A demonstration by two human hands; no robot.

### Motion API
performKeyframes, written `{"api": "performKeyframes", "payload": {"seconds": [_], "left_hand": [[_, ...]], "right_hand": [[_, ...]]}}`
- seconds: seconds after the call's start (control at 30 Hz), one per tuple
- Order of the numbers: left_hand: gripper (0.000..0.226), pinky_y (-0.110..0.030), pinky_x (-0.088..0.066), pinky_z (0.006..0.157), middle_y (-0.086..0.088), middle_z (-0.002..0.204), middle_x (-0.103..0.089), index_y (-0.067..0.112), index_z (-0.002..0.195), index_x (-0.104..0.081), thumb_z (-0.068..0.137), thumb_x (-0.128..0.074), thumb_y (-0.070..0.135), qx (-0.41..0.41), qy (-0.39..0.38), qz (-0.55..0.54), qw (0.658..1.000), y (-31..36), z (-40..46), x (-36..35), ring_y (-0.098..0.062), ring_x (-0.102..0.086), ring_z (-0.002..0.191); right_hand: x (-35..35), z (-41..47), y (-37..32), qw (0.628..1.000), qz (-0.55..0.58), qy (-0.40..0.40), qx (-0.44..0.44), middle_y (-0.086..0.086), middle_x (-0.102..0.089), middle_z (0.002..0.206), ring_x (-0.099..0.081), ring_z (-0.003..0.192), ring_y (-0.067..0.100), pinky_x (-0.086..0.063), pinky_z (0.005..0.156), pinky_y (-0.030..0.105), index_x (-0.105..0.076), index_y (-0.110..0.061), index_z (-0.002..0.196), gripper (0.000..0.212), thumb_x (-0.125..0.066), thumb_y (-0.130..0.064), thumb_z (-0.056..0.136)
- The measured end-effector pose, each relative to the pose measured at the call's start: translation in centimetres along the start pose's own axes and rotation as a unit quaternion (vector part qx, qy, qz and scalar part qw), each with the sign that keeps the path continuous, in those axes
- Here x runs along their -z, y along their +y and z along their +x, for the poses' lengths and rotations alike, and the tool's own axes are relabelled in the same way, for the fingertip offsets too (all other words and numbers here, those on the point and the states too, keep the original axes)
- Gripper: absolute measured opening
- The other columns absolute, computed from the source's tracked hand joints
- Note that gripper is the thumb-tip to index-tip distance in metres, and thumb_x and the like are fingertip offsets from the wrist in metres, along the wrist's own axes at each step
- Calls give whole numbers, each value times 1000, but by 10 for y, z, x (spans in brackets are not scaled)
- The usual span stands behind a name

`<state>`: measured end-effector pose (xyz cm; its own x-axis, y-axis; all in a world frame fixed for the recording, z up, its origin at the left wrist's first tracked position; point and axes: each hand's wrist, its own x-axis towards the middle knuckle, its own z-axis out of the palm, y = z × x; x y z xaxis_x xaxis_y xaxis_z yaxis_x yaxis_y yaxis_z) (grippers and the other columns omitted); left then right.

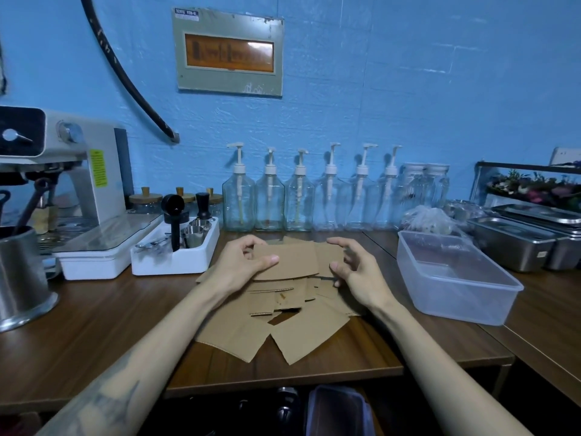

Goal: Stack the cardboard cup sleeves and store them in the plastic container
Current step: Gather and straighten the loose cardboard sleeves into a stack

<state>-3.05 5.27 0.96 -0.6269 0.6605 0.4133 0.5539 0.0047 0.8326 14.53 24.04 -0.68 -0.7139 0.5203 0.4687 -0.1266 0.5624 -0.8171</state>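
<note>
Several flat brown cardboard cup sleeves lie scattered in a loose pile on the wooden table. My left hand pinches one sleeve by its left end, thumb on top, holding it above the pile. My right hand hovers at that sleeve's right end with fingers curled loosely; whether it touches the cardboard I cannot tell. The clear plastic container stands empty to the right of the pile.
A white tray of coffee tools and an espresso machine sit at the left, a steel canister at the far left. Glass pump bottles line the wall. Steel pans stand at the right.
</note>
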Motion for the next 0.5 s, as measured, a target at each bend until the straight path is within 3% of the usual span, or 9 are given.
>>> {"api": "performKeyframes", "payload": {"seconds": [0.07,0.13,0.2,0.27,0.33,0.4,0.5], "left_hand": [[26,-31,-54,77,-3,107,-63,17,91,-63,77,-83,27,-7,11,19,1000,2,8,-11,-21,-65,85],[31,-31,-49,65,2,91,-62,19,92,-59,76,-83,31,-16,6,30,999,1,14,-21,-16,-58,71],[37,-27,-41,61,9,74,-58,23,91,-52,75,-82,36,-20,1,59,998,2,17,-25,-10,-50,65],[45,-29,-45,76,10,89,-67,29,92,-43,74,-82,42,-28,-3,74,997,1,18,-28,-10,-60,85],[51,-25,-40,84,8,108,-65,27,106,-41,77,-81,37,-29,-11,80,996,5,14,-31,-10,-57,101],[66,-19,-36,89,8,121,-55,28,126,-37,78,-81,34,-41,-28,67,997,7,10,-33,-4,-52,108],[80,-30,-34,106,10,140,-46,40,142,-29,79,-78,41,-87,-45,85,992,4,11,-34,-4,-40,128]], "right_hand": [[0,0,-1,1000,22,0,3,9,-64,119,-66,81,11,-52,73,18,-61,-34,121,30,-50,-14,102],[0,1,-2,999,48,7,2,9,-65,113,-59,72,10,-54,70,30,-63,-34,117,24,-48,-22,104],[-1,2,-3,998,54,2,11,9,-65,111,-58,76,10,-55,69,31,-63,-34,117,19,-54,-30,101],[-3,3,-1,1000,20,-12,11,4,-65,121,-59,94,17,-56,88,44,-60,-43,119,28,-65,-42,92],[-4,4,2,1000,-4,-24,5,3,-62,130,-58,110,25,-48,100,58,-56,-48,122,42,-72,-47,83],[-5,4,4,1000,-6,-25,7,-7,-62,125,-56,113,18,-48,101,57,-56,-49,124,46,-75,-39,84],[-6,2,2,999,-7,-26,26,-18,-64,106,-60,98,5,-53,89,40,-55,-44,127,50,-74,-21,87]]}}
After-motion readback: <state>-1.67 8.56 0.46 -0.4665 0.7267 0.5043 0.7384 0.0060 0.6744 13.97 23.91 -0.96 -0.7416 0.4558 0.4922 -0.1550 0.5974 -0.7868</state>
